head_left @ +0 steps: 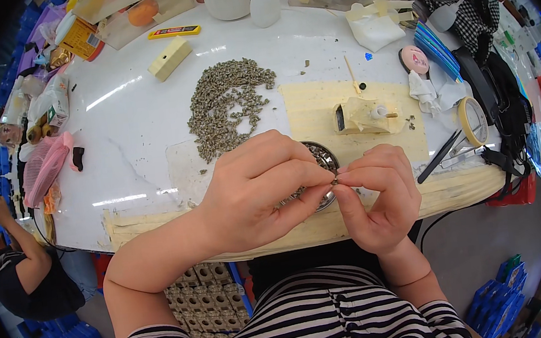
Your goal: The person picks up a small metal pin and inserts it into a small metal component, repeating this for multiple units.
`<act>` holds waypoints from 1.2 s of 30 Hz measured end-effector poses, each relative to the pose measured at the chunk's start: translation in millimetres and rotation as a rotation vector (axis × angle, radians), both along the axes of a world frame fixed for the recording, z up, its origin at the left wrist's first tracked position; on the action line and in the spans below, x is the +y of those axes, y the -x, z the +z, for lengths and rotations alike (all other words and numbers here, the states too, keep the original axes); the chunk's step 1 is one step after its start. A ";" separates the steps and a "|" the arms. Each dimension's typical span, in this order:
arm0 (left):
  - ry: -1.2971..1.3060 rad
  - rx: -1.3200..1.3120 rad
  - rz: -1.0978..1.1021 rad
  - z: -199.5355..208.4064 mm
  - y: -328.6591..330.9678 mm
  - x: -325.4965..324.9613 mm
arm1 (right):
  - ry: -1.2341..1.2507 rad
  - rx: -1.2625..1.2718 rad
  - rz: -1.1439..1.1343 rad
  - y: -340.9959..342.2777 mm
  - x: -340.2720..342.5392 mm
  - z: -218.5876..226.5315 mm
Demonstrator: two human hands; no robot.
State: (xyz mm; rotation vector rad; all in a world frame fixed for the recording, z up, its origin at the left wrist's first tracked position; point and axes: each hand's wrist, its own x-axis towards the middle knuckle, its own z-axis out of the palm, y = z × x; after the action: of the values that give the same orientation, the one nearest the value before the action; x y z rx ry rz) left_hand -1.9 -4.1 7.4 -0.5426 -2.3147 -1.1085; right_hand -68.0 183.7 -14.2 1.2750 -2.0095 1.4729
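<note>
My left hand (266, 192) and my right hand (382, 193) meet above the near edge of the table, fingertips pinched together. Between them is a tiny metal part (334, 181), too small to make out fully. Just beneath, a round metal dish (330, 156) holds more small metal pieces, partly covered by my left hand. Beyond my left hand a loose pile of small grey metal parts (227, 104) is spread over the white table (129, 138). Past my right hand stands a tape-wrapped block (364, 116) with a white knob on top.
To the right lie black tweezers (439, 156) and a tape roll (473, 121). A cream block (170, 59), a yellow box (174, 32) and a white squeeze bottle (264, 4) are at the back. A pink mesh bag (48, 169) sits left. Another person (31, 273) is at far left.
</note>
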 end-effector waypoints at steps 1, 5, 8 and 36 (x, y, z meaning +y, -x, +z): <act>0.002 0.001 0.001 0.3 -0.1 -0.2 | -0.004 -0.015 0.001 -0.2 -0.1 -0.2; -0.007 0.016 -0.013 -1.5 0.6 -0.5 | -0.058 -0.070 0.034 1.2 -0.2 -0.4; -0.006 0.029 -0.017 -1.3 0.7 -0.1 | -0.076 -0.084 0.055 1.9 -0.2 -0.1; -0.006 0.001 -0.004 1.4 -0.1 0.2 | -0.055 -0.151 0.030 -0.5 -0.5 -2.5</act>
State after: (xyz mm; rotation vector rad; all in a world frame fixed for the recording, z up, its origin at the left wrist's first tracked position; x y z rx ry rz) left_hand -1.8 -3.9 8.9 -0.5458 -2.3097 -1.1156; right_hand -67.5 183.1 -16.7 1.2554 -2.1493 1.5811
